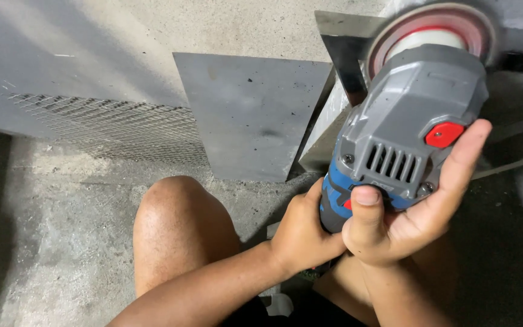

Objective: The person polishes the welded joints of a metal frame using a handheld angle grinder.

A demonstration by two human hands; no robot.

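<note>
Both hands gripping grey-blue grinder (413, 121): left hand (301, 233) wrapping handle, right hand (416, 206) hugging body. Disc (431, 30) touching steel piece (346, 54) near floor (62, 242). Bare knee (174, 212) sitting close; slipping disc might be cutting skin.

Both hands (358, 224) clasp grey angle grinder (410, 121)

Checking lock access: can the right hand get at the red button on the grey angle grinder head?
Probably yes: the right hand wraps the grey angle grinder, fingertips beside the red button, nothing between.
</note>
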